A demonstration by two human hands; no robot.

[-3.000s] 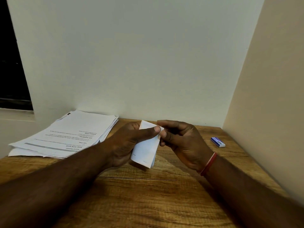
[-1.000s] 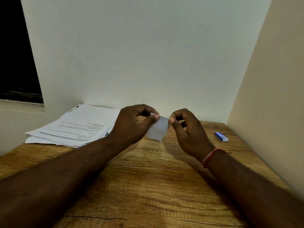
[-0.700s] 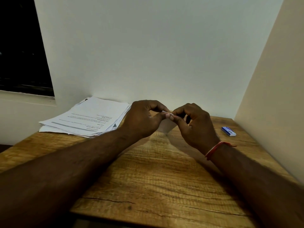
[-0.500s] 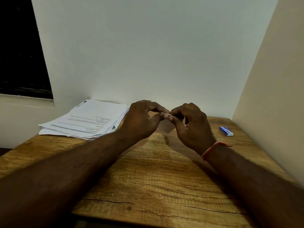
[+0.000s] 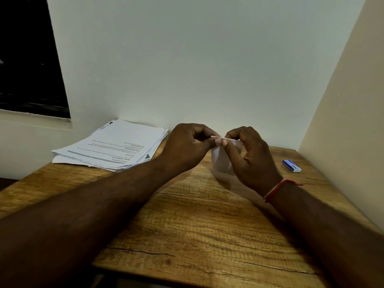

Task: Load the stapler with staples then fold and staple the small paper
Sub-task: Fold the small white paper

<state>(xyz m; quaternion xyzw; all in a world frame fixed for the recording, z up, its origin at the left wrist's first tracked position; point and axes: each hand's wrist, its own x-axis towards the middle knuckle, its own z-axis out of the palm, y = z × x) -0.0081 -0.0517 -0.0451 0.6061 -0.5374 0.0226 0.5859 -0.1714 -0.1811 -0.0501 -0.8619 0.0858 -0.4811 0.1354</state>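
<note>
A small white paper (image 5: 222, 161) hangs folded above the middle of the wooden table (image 5: 197, 221). Its top edge is pinched by both hands, thumb tips almost touching. My left hand (image 5: 187, 148) holds it from the left with thumb and curled fingers. My right hand (image 5: 251, 156), a red thread band at its wrist, pinches it from the right. A small blue and white staple box (image 5: 291, 166) lies at the table's far right, near the side wall. No stapler is visible.
A stack of printed sheets (image 5: 112, 146) lies at the table's back left, against the wall. A beige side wall (image 5: 342, 121) closes the right edge. A dark window opening (image 5: 29, 59) sits upper left. The table's near edge runs across the bottom.
Three seconds ago the paper was a larger folded sheet held lower. The hands rose and came together along its top edge, and the paper now hangs narrower between the thumbs.
</note>
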